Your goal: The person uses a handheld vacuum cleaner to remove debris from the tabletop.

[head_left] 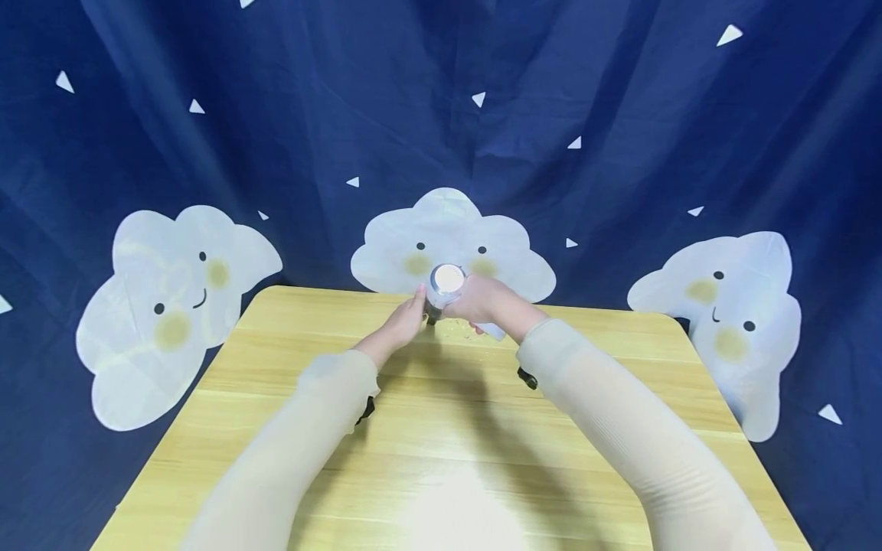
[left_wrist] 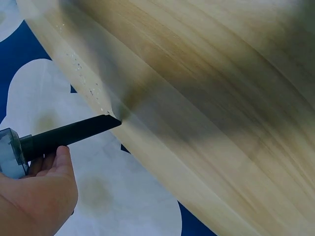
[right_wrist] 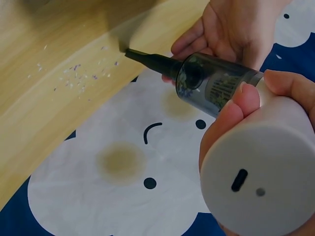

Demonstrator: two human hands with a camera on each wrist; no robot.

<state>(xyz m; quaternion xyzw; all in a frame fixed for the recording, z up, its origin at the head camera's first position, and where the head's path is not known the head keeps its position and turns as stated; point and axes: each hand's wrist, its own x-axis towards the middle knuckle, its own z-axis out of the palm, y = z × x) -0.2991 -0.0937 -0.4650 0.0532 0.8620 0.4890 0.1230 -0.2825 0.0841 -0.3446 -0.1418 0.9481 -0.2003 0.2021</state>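
A small handheld vacuum cleaner [right_wrist: 263, 169] with a white body, a see-through dust cup [right_wrist: 214, 86] and a slanted black nozzle [left_wrist: 74, 132] is at the table's far edge. My right hand [head_left: 482, 297] grips its white body, thumb and fingers wrapped around it. My left hand [head_left: 405, 321] is alongside the dust cup, its palm facing the cup and its fingers at the nozzle's base. Bits of material show inside the cup. The nozzle tip points down close over the wood, beside scattered tiny paper-like scraps [right_wrist: 78, 74], white and purple.
The light wooden table [head_left: 427, 428] ends just beyond the hands. A dark blue curtain [head_left: 296, 115] with white clouds hangs behind and along both sides. Both forearms cross the tabletop in pale sleeves [head_left: 620, 421], casting shadows.
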